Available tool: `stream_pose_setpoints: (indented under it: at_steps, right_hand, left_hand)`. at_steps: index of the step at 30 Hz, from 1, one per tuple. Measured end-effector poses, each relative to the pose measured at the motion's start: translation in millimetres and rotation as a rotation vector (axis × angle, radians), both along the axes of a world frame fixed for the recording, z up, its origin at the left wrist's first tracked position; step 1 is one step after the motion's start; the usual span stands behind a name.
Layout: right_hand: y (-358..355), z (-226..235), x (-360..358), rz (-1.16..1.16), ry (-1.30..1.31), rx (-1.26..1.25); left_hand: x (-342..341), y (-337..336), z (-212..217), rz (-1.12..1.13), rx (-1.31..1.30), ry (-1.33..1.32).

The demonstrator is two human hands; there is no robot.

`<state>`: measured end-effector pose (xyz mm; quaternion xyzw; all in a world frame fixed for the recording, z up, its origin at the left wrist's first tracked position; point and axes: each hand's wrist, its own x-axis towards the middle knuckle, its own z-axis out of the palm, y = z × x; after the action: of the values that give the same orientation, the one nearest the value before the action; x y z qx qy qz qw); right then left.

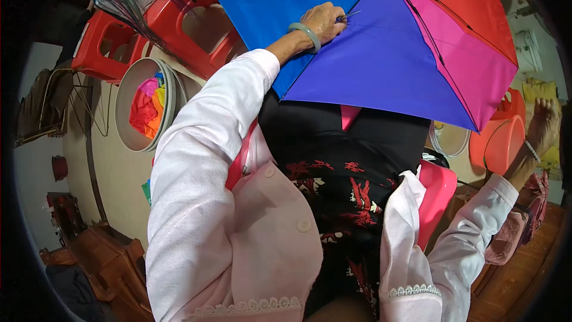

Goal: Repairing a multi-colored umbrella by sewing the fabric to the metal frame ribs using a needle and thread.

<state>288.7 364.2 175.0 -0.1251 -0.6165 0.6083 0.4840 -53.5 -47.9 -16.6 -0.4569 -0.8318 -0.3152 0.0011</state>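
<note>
A multicoloured umbrella lies opened over my lap, its dark ribs meeting near the top edge of the view. My left hand, with a pale bangle at the wrist, rests on the seam between the blue and purple panels. Its fingers are closed on a small pointed metal tool with a dark blue handle; the exact kind is unclear. Far out to the right is my right hand, a beaded bracelet at its wrist. Its fingers are drawn together, and whatever they hold is too small to make out.
Red plastic stools stand at the back left, with loose umbrella ribs on them. A pale bucket holds colourful folded cloth. To the right is an orange-red bucket. Wooden furniture stands at lower left.
</note>
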Motion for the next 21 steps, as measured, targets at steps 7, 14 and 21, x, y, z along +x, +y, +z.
stream_pose_setpoints:
  at_steps: [7,14,21]
  right_hand:
    - [81.1,6.4,57.1,0.055,0.11,0.131]
    - [-124.2,-39.3,-112.4,0.064,-0.646,0.328]
    - [-245.1,-136.7,-231.7,0.326,-0.674,1.13]
  left_hand:
    - [2.2,10.1,0.9,-0.044,-0.054,-0.087]
    - [-8.6,3.5,1.2,0.144,0.132,-0.425]
    - [1.0,-1.3,20.3,0.241,0.087,-0.559]
